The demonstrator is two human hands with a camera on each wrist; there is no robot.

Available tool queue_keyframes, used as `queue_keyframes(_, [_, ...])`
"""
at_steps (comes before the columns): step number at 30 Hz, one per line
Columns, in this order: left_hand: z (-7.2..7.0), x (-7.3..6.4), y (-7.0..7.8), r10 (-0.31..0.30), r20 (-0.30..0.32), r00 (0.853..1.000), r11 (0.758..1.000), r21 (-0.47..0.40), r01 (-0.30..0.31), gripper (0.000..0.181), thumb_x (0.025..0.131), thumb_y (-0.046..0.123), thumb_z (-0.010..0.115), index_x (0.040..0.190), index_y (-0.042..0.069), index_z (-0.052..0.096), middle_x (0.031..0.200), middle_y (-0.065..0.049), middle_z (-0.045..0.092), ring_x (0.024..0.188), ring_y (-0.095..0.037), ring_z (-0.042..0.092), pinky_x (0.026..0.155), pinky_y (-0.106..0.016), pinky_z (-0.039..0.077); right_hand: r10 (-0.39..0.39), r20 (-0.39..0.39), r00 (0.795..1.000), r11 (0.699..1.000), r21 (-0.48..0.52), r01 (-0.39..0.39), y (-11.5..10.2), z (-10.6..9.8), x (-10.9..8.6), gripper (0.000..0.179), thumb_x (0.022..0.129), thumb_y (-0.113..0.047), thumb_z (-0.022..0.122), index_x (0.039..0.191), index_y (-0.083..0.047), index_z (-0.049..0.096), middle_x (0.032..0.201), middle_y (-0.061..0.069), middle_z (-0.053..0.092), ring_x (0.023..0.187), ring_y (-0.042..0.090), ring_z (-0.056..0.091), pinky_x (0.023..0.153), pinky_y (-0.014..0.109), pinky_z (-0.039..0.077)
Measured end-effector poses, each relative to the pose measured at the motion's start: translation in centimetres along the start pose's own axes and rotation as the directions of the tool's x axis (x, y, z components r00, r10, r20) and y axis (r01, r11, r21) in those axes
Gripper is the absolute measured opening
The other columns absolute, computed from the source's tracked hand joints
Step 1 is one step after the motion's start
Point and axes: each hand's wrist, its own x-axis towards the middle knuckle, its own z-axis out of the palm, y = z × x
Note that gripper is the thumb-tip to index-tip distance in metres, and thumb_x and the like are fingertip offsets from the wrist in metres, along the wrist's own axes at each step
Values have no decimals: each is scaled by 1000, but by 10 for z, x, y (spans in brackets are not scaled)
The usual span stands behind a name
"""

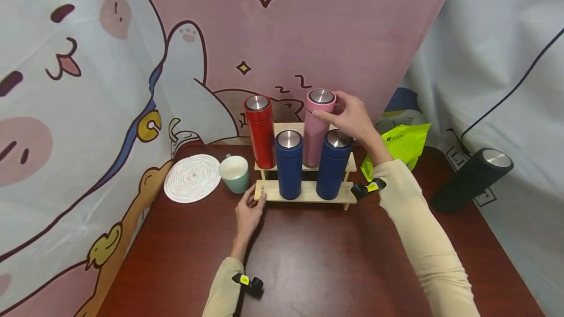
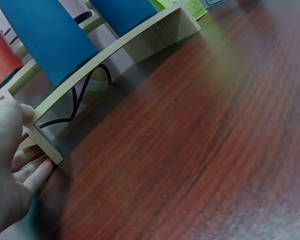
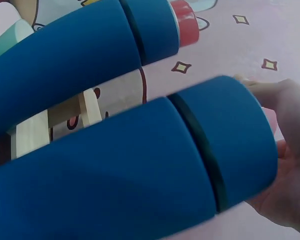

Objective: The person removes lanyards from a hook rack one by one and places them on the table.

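Note:
A pink thermos bottle (image 1: 315,131) stands on the upper step of a two-step wooden stand (image 1: 308,190). My right hand (image 1: 352,114) grips it near its steel-topped lid, thumb in front. In the right wrist view the blue bottles hide most of it and part of the right hand (image 3: 285,150). My left hand (image 1: 248,214) holds the left end of the lower step, thumb on top and fingers at the side leg, as the left wrist view shows. On the lower step stand two blue bottles (image 1: 289,170), and a red bottle (image 1: 261,133) is at upper left.
Left of the stand are a mint-green cup (image 1: 238,180) and a round white woven mat (image 1: 192,178). A bright yellow-green bag (image 1: 405,143) lies behind my right forearm. A black bottle (image 1: 467,180) stands at the right of the brown table (image 1: 308,258). A printed cloth hangs behind.

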Motion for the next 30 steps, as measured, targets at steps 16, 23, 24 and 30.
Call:
queue_keyframes(16, [-2, 1, -3, 24, -5, 1000, 999, -27, -24, 46, 90, 24, 79, 133, 18, 68, 110, -14, 77, 104, -24, 74, 91, -45, 60, 54, -349, 936, 996, 91, -24, 33, -23, -24, 57, 86, -38, 80, 134, -10, 65, 119, 13, 70, 91, 9, 60, 79, 11, 49])
queue_keyframes(23, [-2, 2, 0, 27, 11, 1000, 999, -44, -26, 46, 90, 24, 79, 134, 17, 67, 110, -14, 77, 104, -25, 74, 92, -45, 60, 30, -497, 867, 991, 131, 41, 51, -35, -36, 53, 82, -33, 83, 129, -14, 69, 109, -4, 70, 90, 6, 62, 80, 12, 51])
queue_keyframes(24, [-2, 2, 0, 26, 13, 1000, 999, -46, -25, 46, 90, 24, 79, 134, 17, 67, 110, -14, 77, 104, -25, 74, 92, -45, 60, 35, -505, 862, 990, 138, 40, 53, -37, -38, 53, 82, -32, 83, 130, -15, 68, 111, -5, 69, 92, 6, 62, 82, 12, 52])
queue_keyframes(30, [-1, 1, -1, 19, 9, 1000, 999, -44, -19, 46, 90, 24, 78, 134, 18, 67, 111, -14, 77, 104, -24, 74, 92, -44, 60, 70, -526, 847, 992, 126, -4, 61, -49, -53, 53, 83, -30, 82, 131, -15, 67, 115, -3, 70, 97, 3, 63, 85, 11, 53])
